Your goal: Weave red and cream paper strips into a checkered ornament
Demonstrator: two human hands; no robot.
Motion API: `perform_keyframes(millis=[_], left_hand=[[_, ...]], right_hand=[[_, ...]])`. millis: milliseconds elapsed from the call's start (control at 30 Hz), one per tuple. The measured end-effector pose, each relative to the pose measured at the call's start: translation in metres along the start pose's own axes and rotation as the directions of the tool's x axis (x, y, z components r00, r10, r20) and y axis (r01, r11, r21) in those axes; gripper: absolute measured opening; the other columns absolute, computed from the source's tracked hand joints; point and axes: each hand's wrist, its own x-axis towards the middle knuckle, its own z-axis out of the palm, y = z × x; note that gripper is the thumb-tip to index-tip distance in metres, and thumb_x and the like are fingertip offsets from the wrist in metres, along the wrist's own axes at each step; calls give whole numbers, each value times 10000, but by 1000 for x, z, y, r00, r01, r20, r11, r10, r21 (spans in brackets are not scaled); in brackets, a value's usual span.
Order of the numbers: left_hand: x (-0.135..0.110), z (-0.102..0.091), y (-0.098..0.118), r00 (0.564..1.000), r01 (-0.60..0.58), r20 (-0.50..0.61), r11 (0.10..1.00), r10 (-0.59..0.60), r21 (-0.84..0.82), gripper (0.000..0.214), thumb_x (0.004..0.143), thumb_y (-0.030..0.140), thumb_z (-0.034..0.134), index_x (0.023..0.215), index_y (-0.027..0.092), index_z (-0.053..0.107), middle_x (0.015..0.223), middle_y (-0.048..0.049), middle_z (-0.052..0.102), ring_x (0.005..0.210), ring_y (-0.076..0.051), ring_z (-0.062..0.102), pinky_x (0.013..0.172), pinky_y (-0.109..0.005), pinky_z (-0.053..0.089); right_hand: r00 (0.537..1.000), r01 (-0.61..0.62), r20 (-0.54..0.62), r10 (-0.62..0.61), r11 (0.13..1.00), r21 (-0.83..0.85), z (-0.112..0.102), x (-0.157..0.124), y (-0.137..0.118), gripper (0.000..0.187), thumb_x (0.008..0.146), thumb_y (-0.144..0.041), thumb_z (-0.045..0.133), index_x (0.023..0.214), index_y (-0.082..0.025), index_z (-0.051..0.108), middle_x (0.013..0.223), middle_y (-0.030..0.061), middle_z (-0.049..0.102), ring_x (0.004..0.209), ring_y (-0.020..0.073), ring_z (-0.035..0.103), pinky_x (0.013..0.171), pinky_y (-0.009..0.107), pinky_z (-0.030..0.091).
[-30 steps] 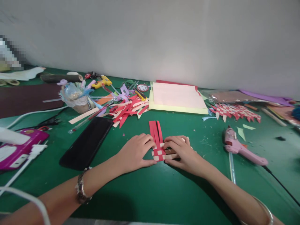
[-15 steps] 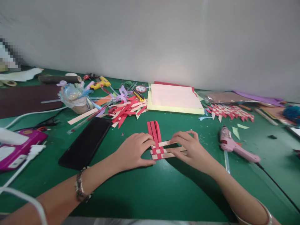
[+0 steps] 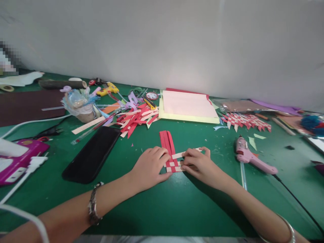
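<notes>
A small weave of red and cream paper strips lies on the green table in front of me. My left hand rests on its left edge, fingers curled down onto the strips. My right hand presses on the cream strips at the right side, fingertips pinched against them. The red strips stick out away from me past both hands.
A black phone lies to the left. A heap of loose red and cream strips sits behind it. A pink glue gun lies to the right, a finished woven piece and a stack of paper sheets further back.
My right hand has slid left along the cream strips, back against the weave. My left hand has shifted slightly forward onto the strips.
</notes>
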Motion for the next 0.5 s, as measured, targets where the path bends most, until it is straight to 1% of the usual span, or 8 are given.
perform_keyframes(millis=[100,200,333,400,500], left_hand=[[0,0,-1,1000,-11,-1,1000,11,-2,274,776,397,567,950,185,552,997,-48,553,895,-223,500,725,-342,406],[0,-1,-3,999,-36,-17,999,36,7,278,793,402,556,965,184,557,1018,-52,551,907,-222,506,760,-351,399],[-3,-3,-6,989,-138,-55,989,141,52,283,805,382,567,992,171,549,1058,-58,551,938,-209,515,814,-345,369],[-3,-4,-7,981,-182,-53,982,184,53,239,813,374,567,949,178,557,1009,-37,576,921,-191,526,834,-338,352],[-2,-3,-6,983,-177,-47,984,178,31,215,817,390,561,882,185,568,924,-11,602,872,-172,542,850,-340,332]], right_hand=[[1000,14,23,-14,1000,21,-1,0,2,187,878,-275,441,755,-216,568,872,-6,537,856,137,514,869,409,206],[999,28,34,-29,999,39,-1,1,3,184,877,-270,443,745,-212,557,862,-13,528,850,125,507,891,411,188],[999,28,30,-29,998,49,0,2,5,169,870,-282,457,744,-208,541,861,-16,524,838,121,500,910,420,167],[999,26,29,-28,998,60,0,3,5,157,868,-283,460,751,-203,529,847,-19,522,825,118,497,915,418,166],[999,14,27,-17,996,93,-1,3,4,141,868,-282,460,769,-201,520,831,-23,522,816,113,496,923,411,169]])
